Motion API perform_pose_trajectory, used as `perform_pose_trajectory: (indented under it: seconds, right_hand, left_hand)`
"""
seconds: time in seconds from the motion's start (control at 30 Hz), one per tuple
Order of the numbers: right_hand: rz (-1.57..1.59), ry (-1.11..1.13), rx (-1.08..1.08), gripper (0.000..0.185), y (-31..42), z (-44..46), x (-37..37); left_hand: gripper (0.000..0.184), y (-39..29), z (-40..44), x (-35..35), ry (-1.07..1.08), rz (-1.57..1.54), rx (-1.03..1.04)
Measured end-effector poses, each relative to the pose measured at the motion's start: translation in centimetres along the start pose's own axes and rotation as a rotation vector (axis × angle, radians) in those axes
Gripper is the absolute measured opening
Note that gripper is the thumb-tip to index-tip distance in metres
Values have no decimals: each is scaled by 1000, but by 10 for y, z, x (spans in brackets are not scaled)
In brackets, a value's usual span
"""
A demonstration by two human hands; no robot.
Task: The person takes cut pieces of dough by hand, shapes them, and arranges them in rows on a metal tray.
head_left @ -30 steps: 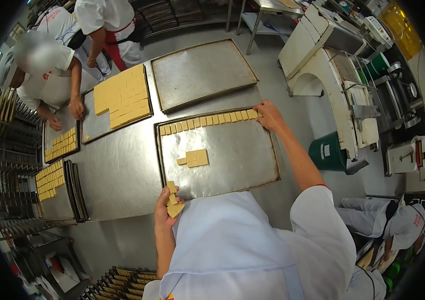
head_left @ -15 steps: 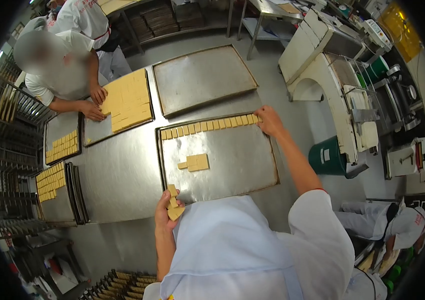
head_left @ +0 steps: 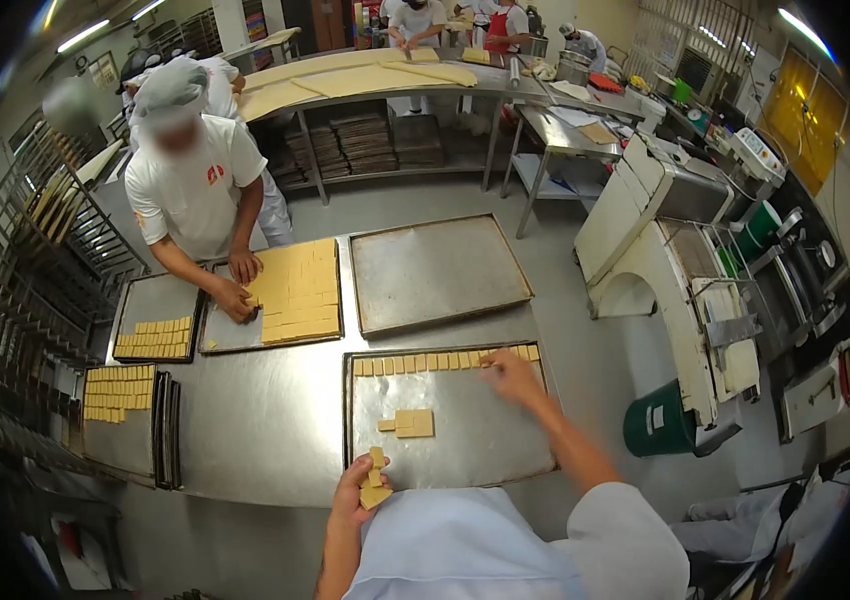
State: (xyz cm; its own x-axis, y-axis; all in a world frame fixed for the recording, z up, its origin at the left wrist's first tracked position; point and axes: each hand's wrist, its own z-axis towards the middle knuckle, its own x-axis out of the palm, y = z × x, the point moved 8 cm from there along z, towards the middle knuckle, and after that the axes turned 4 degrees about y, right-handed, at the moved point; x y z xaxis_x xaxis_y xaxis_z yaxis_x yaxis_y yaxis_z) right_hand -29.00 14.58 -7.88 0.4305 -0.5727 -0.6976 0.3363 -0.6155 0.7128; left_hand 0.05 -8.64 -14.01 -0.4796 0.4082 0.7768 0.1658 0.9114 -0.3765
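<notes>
My left hand [head_left: 353,488] is closed around several yellow dough pieces [head_left: 375,478] at the near left corner of a metal tray [head_left: 475,440]. Along that tray's far edge runs a row of small rectangular dough pieces [head_left: 415,363]. My right hand [head_left: 511,377], blurred by motion, is over the right part of this row; its fingertips are too smeared to tell whether they hold anything. A small block of dough pieces [head_left: 413,423] lies on the tray, left of its middle, with one piece sticking out to the left.
Across the table [head_left: 255,430], a co-worker [head_left: 195,180] has both hands at a tray of packed dough [head_left: 300,290]. A bare metal tray [head_left: 440,275] sits beyond mine. Partly filled trays [head_left: 157,325] are at the left. A green bin [head_left: 660,420] stands right.
The view has tilted up, showing more of the room. My right hand has moved left along the row from its right end. My left hand still holds its pieces.
</notes>
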Motion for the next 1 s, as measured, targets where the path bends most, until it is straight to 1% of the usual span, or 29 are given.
perform_pose_trajectory:
  seconds: [0.07,0.13,0.23,0.33,0.43,0.47,0.53,0.57,0.6,0.63,0.67,0.7,0.73,0.77,0.87,0.93,1.0]
  right_hand:
    - [238,186,-83,35,42,-18,51]
    - [413,434,-84,34,88,-43,90]
    - [674,629,-186,28,114,-67,137]
    - [880,635,-119,21,109,-73,152]
    - [947,531,1,18,105,-74,146]
    - [888,476,10,19,102,-73,145]
    - [768,389,44,20,90,-72,149]
    - [791,400,36,23,86,-71,154]
    - [910,417,138,27,76,-73,164]
    - [1012,433,107,30,92,-76,157]
    - [933,420,46,32,92,-77,155]
    - [887,396,59,30,106,-80,143]
    - [961,416,97,28,106,-81,150]
    - [948,431,119,27,106,-80,155]
    - [911,444,153,25,108,-79,160]
    - [920,455,142,21,116,-73,162]
    - [827,462,95,19,121,-65,161]
  left_hand:
    - [25,4,3,7,18,43,-28]
    - [26,9,5,21,23,107,-71]
    - [27,18,8,27,45,163,-113]
    - [26,20,4,36,41,169,-114]
    - [28,11,1,45,-2,309,-57]
    - [26,7,2,47,-32,456,-27]
    - [23,2,10,44,-34,541,48]
    - [22,2,8,40,-60,574,74]
    - [21,3,7,37,-90,560,89]
    - [20,0,6,37,-134,546,106]
    - [23,-2,5,40,-133,513,119]
    - [26,-3,2,39,-130,484,134]
    - [26,-5,0,39,-130,545,163]
    - [26,-7,-2,41,-117,610,193]
    - [27,-11,-7,41,-187,794,239]
    - [27,-12,-7,35,-222,702,241]
    - [28,-14,-6,30,-252,602,246]
